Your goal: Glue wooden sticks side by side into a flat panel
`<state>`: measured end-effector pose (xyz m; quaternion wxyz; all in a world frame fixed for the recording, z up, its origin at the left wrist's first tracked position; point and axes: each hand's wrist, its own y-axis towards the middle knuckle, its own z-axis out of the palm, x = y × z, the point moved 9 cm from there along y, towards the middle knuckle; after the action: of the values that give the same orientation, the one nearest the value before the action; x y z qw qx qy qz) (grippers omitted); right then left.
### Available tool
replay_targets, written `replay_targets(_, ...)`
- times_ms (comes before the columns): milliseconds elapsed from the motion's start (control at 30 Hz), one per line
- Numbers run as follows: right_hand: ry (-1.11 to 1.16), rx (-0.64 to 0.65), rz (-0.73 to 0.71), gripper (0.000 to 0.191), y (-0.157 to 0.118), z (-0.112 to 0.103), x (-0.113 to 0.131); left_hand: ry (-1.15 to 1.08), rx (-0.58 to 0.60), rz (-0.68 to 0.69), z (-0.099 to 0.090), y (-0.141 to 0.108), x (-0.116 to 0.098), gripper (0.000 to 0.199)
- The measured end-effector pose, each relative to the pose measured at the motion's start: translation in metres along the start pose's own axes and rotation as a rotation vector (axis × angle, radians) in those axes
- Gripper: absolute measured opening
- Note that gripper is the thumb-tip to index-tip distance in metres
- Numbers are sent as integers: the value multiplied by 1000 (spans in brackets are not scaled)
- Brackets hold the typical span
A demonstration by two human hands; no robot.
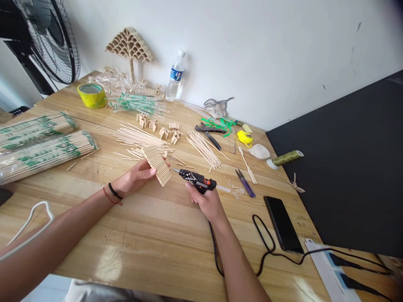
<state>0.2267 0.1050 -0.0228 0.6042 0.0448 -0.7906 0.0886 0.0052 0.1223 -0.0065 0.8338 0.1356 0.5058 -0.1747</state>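
Note:
My left hand grips a small panel of thin wooden sticks joined side by side, tilted above the table. The thumb lies on its near face. In my right hand is a black hot glue gun, its metal nozzle pointing left, close to the panel's right edge but apart from it. A clear glue stick pokes out of the gun's back. Beyond the hands lie a pile of loose sticks, another bundle of sticks and several small stick-built pieces.
Bagged sticks, yellow tape and a fan occupy the left. A stick-built tree and water bottle stand at the back. Scissors, pliers, a phone and a power strip lie right.

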Motion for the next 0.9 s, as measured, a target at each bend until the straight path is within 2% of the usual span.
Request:
replay_targets(100,84,0,-24,43,-1,2,5,40,-5,5,-1,-1,1,49)
replay_targets(300,263,43,-99,37,-11,10,26,217,28,47,7,-4,-4,60)
replay_targets(500,381,99,-156,33,-16,10,38,373,51,124,14,-5,-10,55)
replay_targets(767,358,261,-118,32,-24,22,44,452,78,99,16,-8,-9,55)
replay_targets(900,340,259,-118,32,-23,23,43,458,76,95,18,-8,-10,55)
